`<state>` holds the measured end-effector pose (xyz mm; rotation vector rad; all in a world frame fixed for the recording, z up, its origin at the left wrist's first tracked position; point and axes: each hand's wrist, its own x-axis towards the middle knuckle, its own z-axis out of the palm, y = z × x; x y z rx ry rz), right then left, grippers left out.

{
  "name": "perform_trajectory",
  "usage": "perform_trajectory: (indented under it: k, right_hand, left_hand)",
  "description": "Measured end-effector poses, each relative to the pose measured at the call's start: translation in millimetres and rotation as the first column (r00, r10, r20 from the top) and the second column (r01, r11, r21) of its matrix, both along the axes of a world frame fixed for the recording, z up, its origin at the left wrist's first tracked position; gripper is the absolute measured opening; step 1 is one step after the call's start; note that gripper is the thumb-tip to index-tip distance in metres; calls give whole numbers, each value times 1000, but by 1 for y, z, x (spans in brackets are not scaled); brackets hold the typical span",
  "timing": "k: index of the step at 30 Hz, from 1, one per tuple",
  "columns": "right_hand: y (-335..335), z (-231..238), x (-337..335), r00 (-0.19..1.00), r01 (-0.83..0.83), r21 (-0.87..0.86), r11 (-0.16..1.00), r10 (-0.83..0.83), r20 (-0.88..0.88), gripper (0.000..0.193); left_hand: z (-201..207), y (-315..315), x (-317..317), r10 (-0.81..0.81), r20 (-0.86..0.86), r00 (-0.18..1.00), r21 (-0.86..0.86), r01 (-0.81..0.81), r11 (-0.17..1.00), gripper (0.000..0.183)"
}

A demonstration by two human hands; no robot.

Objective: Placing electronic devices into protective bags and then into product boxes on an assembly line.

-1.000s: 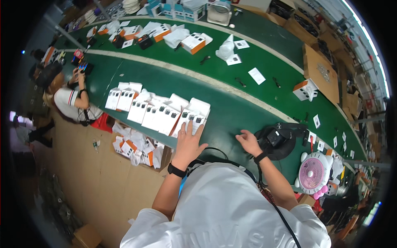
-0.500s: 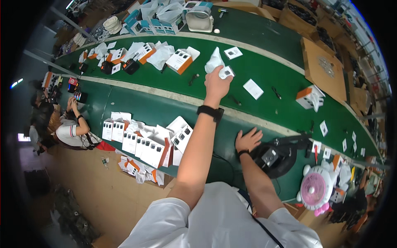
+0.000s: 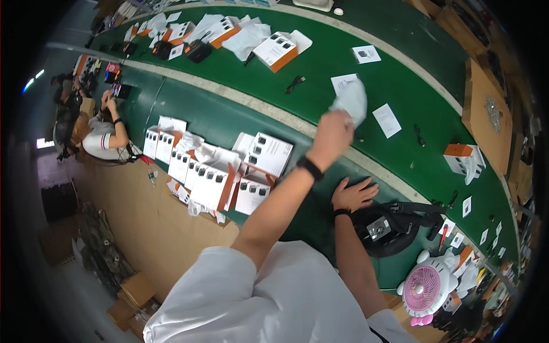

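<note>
My left hand (image 3: pixel 334 136), with a black band at its wrist, reaches over the near edge of the green belt. Its fingers are closed on a thin white plastic bag (image 3: pixel 353 104), which hangs blurred over the belt; what it contains, if anything, I cannot tell. Just beyond the bag lies a white leaflet (image 3: pixel 342 82), partly covered by it. My right hand (image 3: pixel 353 195) rests flat on the dark green table with its fingers spread, holding nothing. Beside it sits a black bag with straps (image 3: pixel 394 228), a small grey device (image 3: pixel 378 228) on top.
White-and-orange boxes (image 3: pixel 213 186) stand on the table at left; another open box (image 3: pixel 277 50) lies on the belt. Leaflets (image 3: pixel 387 120) and black cables (image 3: pixel 295 84) are scattered there. A pink-and-white fan (image 3: pixel 423 289) stands at right. Another person (image 3: pixel 111 134) sits far left.
My left hand has drawn the white bag nearer to me, off the leaflet, which stays on the belt. An open box now stands upright among the table boxes. My right hand stays flat.
</note>
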<state>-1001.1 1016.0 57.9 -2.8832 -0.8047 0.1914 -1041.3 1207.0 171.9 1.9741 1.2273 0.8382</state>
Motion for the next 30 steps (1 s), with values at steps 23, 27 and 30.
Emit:
perform_trajectory:
  k: [23,27,30]
  right_hand:
    - [116,179,-83,252,-580,631,516,850,-463,46]
    - [161,124,-112,246,-907,254,336,912,-328,82]
    - [167,95,-127,261,-949,47,310,863,-433,106]
  left_hand:
    - [91,-210,-304,406,-368,836,109,-395,912,78]
    - [49,-205,-330,406,-565,719,150,-394,907,93]
    - [6,-207,-342,356,-611,707,97,-380,920,96]
